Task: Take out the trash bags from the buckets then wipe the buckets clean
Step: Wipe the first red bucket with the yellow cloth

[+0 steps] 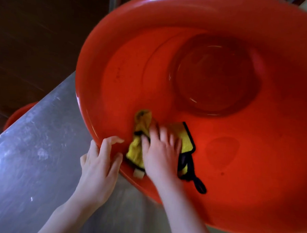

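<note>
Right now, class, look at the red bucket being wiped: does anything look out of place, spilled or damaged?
Nothing looks damaged or spilled. The red bucket is tipped toward the camera, steadied at its rim by the left hand, while the right hand presses a yellow cloth on the inner wall. No trash bag shows inside.

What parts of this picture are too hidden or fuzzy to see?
Head view:
- Yellow cloth: its middle lies under the right hand.
- Right hand's fingers: motion-blurred.
- Red bucket: right side cut off by the frame edge.
- Second red bucket: mostly behind the grey ledge.
</note>
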Demonstrator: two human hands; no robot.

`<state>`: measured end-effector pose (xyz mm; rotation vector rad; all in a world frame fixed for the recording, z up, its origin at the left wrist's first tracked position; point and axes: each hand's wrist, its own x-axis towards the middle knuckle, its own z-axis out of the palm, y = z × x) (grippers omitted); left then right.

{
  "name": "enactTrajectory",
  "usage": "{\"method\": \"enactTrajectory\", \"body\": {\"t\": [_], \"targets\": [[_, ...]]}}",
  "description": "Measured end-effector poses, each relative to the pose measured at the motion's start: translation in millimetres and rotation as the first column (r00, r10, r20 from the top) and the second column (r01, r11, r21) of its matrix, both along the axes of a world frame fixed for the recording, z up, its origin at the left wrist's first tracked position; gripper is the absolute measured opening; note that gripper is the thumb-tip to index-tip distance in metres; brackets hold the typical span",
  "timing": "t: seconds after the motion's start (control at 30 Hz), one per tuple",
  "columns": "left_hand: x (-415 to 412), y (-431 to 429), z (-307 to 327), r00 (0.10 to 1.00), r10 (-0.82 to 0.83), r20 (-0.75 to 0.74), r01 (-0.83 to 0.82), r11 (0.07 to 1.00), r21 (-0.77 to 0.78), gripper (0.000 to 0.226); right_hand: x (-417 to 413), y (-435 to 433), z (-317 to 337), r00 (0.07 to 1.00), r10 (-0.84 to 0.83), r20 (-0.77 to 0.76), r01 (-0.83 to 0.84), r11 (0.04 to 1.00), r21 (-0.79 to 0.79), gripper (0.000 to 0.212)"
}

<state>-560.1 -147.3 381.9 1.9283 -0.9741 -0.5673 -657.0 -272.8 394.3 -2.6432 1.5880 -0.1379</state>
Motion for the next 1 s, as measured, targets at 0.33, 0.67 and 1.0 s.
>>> {"method": "enactTrajectory", "body": {"t": [0.33,0.67,1.0], "targets": [[20,2,33,0.981,0.098,0.167,-0.07,0.984,-0.163,0.051,19,-125,-18,0.972,-0.231,0.041,0.232,0.973,-0.005,0.048],[30,-14,28,0.968,0.047,0.246,0.007,0.977,-0.214,0.059,-40,-140,-5,0.973,-0.132,-0.19,0.131,0.991,-0.018,0.049],[-6,-18,8,0.99,0.139,0.006,-0.136,0.976,-0.172,0.067,-30,-48,13,0.966,-0.196,-0.167,0.203,0.979,0.025,0.05]]}}
